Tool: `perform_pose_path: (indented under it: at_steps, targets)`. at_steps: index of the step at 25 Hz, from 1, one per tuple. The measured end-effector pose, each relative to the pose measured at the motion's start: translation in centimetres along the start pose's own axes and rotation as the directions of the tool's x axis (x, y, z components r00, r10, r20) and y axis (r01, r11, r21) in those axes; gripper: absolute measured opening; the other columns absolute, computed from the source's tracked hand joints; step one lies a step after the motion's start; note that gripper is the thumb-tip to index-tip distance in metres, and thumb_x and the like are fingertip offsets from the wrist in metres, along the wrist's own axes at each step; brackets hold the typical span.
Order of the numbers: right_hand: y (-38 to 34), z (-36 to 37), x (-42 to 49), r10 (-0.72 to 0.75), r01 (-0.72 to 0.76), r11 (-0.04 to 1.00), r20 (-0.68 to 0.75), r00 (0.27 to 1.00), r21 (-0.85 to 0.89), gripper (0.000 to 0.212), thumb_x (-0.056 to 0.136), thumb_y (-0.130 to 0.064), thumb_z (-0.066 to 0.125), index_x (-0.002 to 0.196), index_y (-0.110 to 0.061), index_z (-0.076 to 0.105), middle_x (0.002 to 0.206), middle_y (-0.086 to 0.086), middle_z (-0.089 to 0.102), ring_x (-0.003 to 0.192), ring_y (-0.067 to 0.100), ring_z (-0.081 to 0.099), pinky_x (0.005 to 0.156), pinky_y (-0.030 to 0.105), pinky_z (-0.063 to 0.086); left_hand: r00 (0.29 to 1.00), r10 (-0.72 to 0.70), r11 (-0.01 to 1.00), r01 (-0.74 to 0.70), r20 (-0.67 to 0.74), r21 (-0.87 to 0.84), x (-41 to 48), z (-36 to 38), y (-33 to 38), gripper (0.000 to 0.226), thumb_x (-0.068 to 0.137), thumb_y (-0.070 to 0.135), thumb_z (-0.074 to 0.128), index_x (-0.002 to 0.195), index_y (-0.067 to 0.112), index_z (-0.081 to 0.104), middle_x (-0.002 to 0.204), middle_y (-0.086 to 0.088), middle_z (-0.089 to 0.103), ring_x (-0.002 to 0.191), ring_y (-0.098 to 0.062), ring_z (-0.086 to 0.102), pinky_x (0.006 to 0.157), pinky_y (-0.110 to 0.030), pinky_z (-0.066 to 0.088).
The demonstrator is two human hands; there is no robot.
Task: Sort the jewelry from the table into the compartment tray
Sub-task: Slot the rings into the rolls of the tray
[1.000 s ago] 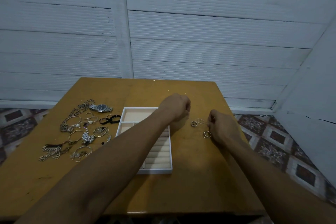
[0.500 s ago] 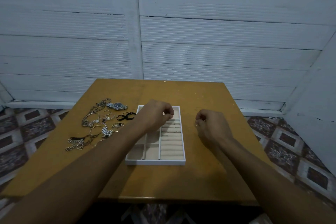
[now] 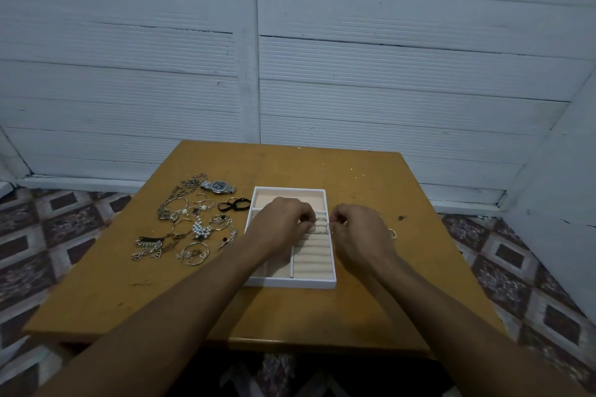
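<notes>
left hand (image 3: 280,226) pinching ring (image 3: 312,228) over tray (image 3: 290,282) ring rolls | right hand (image 3: 358,233) at 3 o'clock, pinching ring (image 3: 328,228)

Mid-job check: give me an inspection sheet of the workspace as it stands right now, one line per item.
Surface: wooden table, scuffed and speckled.
Job's things: white compartment tray at centre; jewelry pile to its left; wristwatch at the pile's far end; black band beside the tray; a ring on the table right of the tray.
Clutter: nothing seen.
Grippers: left hand and right hand both over the tray's ring rolls, fingers pinched on small rings.
Cables: nothing seen.
Surroundings: white panelled wall, patterned floor tiles.
</notes>
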State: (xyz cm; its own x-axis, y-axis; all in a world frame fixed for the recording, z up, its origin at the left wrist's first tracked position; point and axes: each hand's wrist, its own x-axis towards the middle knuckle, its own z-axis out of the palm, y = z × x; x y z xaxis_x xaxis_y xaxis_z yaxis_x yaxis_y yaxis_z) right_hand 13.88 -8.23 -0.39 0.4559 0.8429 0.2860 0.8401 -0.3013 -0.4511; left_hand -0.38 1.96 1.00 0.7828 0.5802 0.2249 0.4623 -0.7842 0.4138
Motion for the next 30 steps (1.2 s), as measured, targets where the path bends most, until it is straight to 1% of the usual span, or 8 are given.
perform_pose_path:
  at_steps: [3, 9, 14, 16, 19, 23, 28, 30]
  targets:
    - [-0.1, 0.1, -0.1, -0.011, 0.011, 1.0, -0.009, 1.0, -0.005, 0.013, 0.086, -0.023, 0.055, 0.076, -0.024, 0.063, 0.076, -0.008, 0.066, 0.07, 0.015, 0.058, 0.059, 0.033, 0.05, 1.0, 0.009, 0.999, -0.009, -0.001, 0.047, -0.6, 0.3, 0.0, 0.014, 0.091, 0.025, 0.06, 0.1, 0.022, 0.071, 0.098, 0.003, 0.068, 0.09, -0.015, 0.059, 0.074, -0.032, 0.048]
    - [-0.2, 0.2, -0.4, -0.049, 0.048, 0.998, -0.022, 0.999, -0.033, 0.012, 0.085, -0.024, 0.058, 0.075, -0.024, 0.066, 0.077, -0.008, 0.068, 0.072, 0.015, 0.059, 0.063, 0.034, 0.052, 0.999, 0.039, 0.996, -0.039, -0.002, 0.075, -1.1, 0.6, -0.4, 0.016, 0.091, 0.029, 0.061, 0.102, 0.024, 0.072, 0.099, 0.003, 0.07, 0.091, -0.014, 0.059, 0.071, -0.029, 0.044]
    - [-0.1, 0.1, -0.3, -0.051, 0.05, 0.999, -0.026, 0.998, -0.018, 0.013, 0.085, -0.023, 0.056, 0.077, -0.024, 0.066, 0.075, -0.009, 0.068, 0.07, 0.013, 0.058, 0.063, 0.034, 0.052, 0.994, 0.11, 0.986, -0.113, 0.027, 0.12, -1.5, 0.8, -0.8, 0.022, 0.094, 0.024, 0.057, 0.11, 0.024, 0.071, 0.107, 0.001, 0.069, 0.099, -0.018, 0.058, 0.082, -0.037, 0.047]
    - [-0.1, 0.0, -0.4, -0.054, 0.053, 0.998, -0.025, 0.998, -0.019, 0.013, 0.085, -0.022, 0.056, 0.078, -0.024, 0.067, 0.076, -0.009, 0.068, 0.069, 0.012, 0.058, 0.061, 0.033, 0.051, 0.99, 0.137, 0.982, -0.139, 0.027, 0.125, -1.7, 1.0, -1.0, 0.026, 0.093, 0.017, 0.057, 0.114, 0.024, 0.07, 0.111, 0.002, 0.066, 0.103, -0.017, 0.055, 0.084, -0.034, 0.046]
    - [0.2, -0.1, -0.4, -0.047, 0.047, 0.999, -0.036, 0.998, -0.023, 0.013, 0.084, -0.022, 0.055, 0.076, -0.023, 0.065, 0.075, -0.008, 0.068, 0.069, 0.015, 0.057, 0.061, 0.033, 0.05, 0.984, 0.169, 0.971, -0.175, 0.053, 0.16, -1.9, 1.3, -1.2, 0.038, 0.088, 0.01, 0.06, 0.122, 0.027, 0.066, 0.116, 0.003, 0.059, 0.105, -0.018, 0.05, 0.08, -0.029, 0.042]
    - [0.2, -0.1, -0.5, -0.046, 0.044, 0.999, -0.043, 0.998, -0.032, 0.013, 0.084, -0.02, 0.056, 0.076, -0.022, 0.066, 0.076, -0.006, 0.069, 0.071, 0.016, 0.058, 0.063, 0.036, 0.051, 0.979, 0.176, 0.948, -0.197, 0.103, 0.249, -2.0, 1.4, -1.6, 0.05, 0.084, 0.013, 0.062, 0.13, 0.033, 0.058, 0.116, 0.001, 0.052, 0.103, -0.021, 0.048, 0.075, -0.029, 0.038]
    - [0.2, 0.0, -0.6, -0.028, 0.027, 0.999, -0.035, 0.999, -0.038, 0.014, 0.085, -0.022, 0.055, 0.079, -0.022, 0.067, 0.078, -0.006, 0.069, 0.073, 0.017, 0.059, 0.065, 0.038, 0.053, 0.968, 0.238, 0.917, -0.251, 0.08, 0.309, -2.3, 1.4, -1.6, 0.042, 0.09, 0.026, 0.062, 0.131, 0.034, 0.057, 0.109, -0.001, 0.051, 0.099, -0.022, 0.047, 0.075, -0.032, 0.039]
    - [0.1, 0.0, -0.7, -0.026, 0.025, 0.999, -0.03, 0.999, -0.036, 0.014, 0.086, -0.023, 0.054, 0.079, -0.022, 0.066, 0.078, -0.006, 0.069, 0.075, 0.019, 0.059, 0.066, 0.038, 0.053, 0.968, 0.242, 0.918, -0.252, 0.07, 0.307, -2.4, 1.6, -1.7, 0.043, 0.091, 0.023, 0.06, 0.132, 0.034, 0.056, 0.108, -0.003, 0.051, 0.098, -0.023, 0.046, 0.073, -0.033, 0.036]
